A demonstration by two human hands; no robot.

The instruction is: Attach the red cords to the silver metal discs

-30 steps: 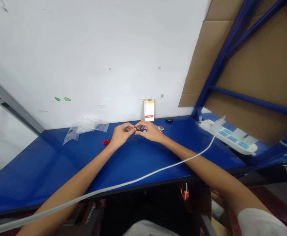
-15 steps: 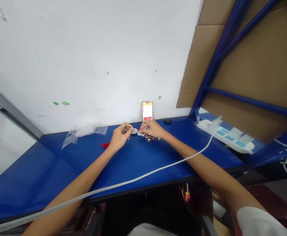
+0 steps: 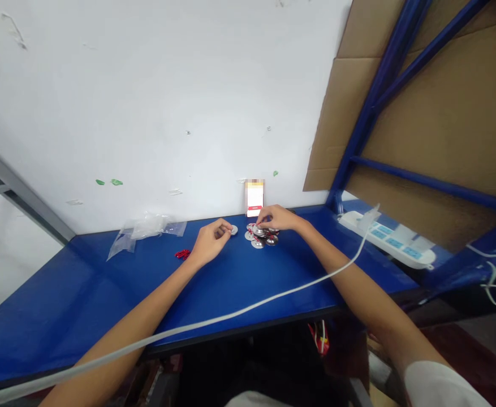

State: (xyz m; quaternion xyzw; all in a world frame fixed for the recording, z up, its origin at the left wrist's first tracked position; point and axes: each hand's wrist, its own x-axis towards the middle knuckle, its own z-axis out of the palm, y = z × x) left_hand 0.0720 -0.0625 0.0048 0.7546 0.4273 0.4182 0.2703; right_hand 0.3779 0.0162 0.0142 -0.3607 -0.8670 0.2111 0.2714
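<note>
My left hand (image 3: 208, 243) pinches a small silver disc (image 3: 233, 230) at its fingertips, a little left of the pile. My right hand (image 3: 275, 219) reaches over a loose pile of round metal discs with red parts (image 3: 258, 238), its fingertips resting on the top disc. The hand hides the pile's far side. Whether those fingers grip anything, I cannot tell. A small bunch of red pieces (image 3: 182, 254) lies on the blue table (image 3: 231, 294), left of my left hand.
A clear plastic bag (image 3: 146, 230) lies at the wall. An upright phone (image 3: 254, 199) stands behind the pile. A white cable (image 3: 248, 307) crosses above my forearms to a white power strip (image 3: 385, 239) at right. Blue shelving with cardboard (image 3: 421, 113) overhangs the right.
My hands have moved apart from their meeting point at the middle. The right hand has gone right and now sits on the pile, which shows more fully. The left hand stays near the small disc.
</note>
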